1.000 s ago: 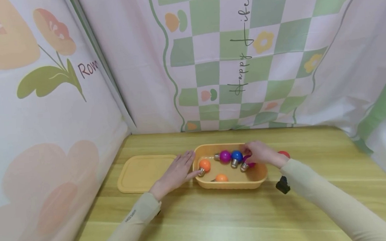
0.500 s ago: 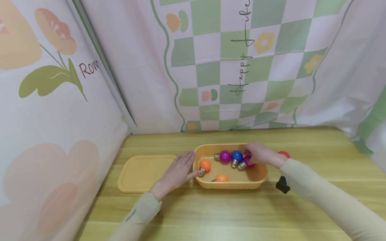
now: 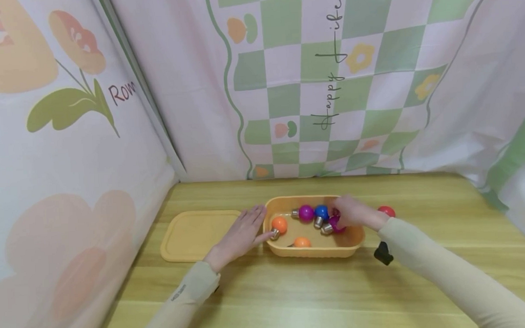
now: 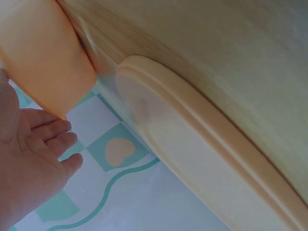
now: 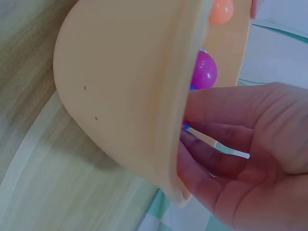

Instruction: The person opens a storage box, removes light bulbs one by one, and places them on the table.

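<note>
A yellow plastic box (image 3: 314, 252) holds several small coloured light bulbs. My left hand (image 3: 239, 233) touches its left end with extended fingers, and the left wrist view shows the fingertips at the rim. Reaching over the right end, my right hand (image 3: 357, 212) grips a purple bulb (image 3: 337, 224) whose metal base points left. Beside that lie a blue bulb (image 3: 321, 212) and another purple bulb (image 3: 306, 212). One orange bulb (image 3: 279, 225) sits at the left end, a second orange bulb (image 3: 302, 242) by the front wall. The box wall hides my right fingertips in the right wrist view.
A flat yellow lid (image 3: 195, 235) lies on the wooden table (image 3: 268, 300) left of the box. A red bulb-like thing (image 3: 386, 211) shows partly behind the right forearm. Patterned curtains (image 3: 285, 84) stand behind and to the left.
My right hand has shifted slightly, and the purple bulb in it has turned so its base swings toward the left. The left hand has stayed in place at the box.
</note>
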Demonstrator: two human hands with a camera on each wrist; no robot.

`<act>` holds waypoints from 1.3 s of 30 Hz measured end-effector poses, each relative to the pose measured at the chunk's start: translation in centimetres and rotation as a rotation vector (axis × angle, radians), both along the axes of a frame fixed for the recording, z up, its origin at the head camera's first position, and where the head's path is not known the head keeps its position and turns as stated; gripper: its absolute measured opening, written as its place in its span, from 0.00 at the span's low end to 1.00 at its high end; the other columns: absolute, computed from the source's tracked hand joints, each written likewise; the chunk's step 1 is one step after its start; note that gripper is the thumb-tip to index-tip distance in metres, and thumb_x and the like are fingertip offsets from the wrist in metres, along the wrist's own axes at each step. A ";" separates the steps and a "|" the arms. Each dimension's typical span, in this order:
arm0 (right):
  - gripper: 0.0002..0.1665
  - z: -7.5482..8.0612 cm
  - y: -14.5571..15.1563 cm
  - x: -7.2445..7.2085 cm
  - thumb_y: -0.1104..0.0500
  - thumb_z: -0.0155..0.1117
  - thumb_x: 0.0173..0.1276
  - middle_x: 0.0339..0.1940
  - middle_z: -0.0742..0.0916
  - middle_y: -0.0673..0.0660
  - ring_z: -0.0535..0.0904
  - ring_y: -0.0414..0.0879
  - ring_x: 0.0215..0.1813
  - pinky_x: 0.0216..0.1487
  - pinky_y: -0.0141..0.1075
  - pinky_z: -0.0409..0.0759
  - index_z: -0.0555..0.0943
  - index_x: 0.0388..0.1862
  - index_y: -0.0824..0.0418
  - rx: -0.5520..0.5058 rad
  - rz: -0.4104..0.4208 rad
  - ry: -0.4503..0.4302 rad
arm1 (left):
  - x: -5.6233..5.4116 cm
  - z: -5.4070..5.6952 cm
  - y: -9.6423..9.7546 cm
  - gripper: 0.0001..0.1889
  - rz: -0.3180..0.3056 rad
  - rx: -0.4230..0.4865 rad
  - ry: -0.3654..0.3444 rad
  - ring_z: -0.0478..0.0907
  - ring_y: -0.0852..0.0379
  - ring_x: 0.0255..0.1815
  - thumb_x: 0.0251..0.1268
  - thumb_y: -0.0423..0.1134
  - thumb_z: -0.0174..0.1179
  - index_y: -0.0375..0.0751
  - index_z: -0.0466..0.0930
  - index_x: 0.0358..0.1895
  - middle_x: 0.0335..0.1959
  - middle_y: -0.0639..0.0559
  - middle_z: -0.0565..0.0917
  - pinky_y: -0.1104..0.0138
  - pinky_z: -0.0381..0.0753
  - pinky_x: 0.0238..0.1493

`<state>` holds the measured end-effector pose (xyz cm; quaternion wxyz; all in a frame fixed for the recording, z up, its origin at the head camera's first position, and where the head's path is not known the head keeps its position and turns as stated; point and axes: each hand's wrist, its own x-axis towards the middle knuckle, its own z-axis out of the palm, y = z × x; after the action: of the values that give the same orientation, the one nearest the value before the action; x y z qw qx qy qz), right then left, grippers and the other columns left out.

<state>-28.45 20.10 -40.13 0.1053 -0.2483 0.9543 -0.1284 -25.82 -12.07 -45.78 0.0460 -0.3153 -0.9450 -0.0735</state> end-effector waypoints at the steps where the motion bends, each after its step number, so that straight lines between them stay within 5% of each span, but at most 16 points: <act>1: 0.13 0.0 0.0 0.0 0.71 0.72 0.46 0.30 0.84 0.56 0.76 0.46 0.33 0.32 0.33 0.77 0.81 0.32 0.63 0.004 -0.003 -0.006 | 0.0 0.0 0.0 0.40 0.000 0.000 0.002 0.56 0.42 0.80 0.76 0.61 0.45 0.32 0.54 0.77 0.78 0.36 0.60 0.48 0.58 0.80; 20: 0.16 -0.5 0.0 0.2 0.72 0.73 0.43 0.30 0.84 0.55 0.75 0.46 0.33 0.32 0.32 0.75 0.80 0.32 0.62 0.027 0.004 -0.034 | 0.1 0.0 0.2 0.41 0.003 -0.015 0.014 0.56 0.43 0.80 0.76 0.62 0.43 0.33 0.54 0.77 0.78 0.37 0.60 0.47 0.58 0.80; 39: 0.10 0.2 0.5 1.1 0.66 0.75 0.53 0.30 0.84 0.53 0.75 0.43 0.33 0.34 0.33 0.76 0.82 0.34 0.63 -0.058 0.039 0.010 | 0.0 -0.2 0.1 0.40 0.001 -0.005 0.015 0.56 0.42 0.80 0.76 0.62 0.43 0.32 0.53 0.77 0.78 0.37 0.59 0.46 0.58 0.80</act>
<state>-27.30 20.55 -39.93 0.0955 -0.2705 0.9457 -0.1528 -25.84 -12.01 -45.98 0.0526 -0.3156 -0.9449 -0.0688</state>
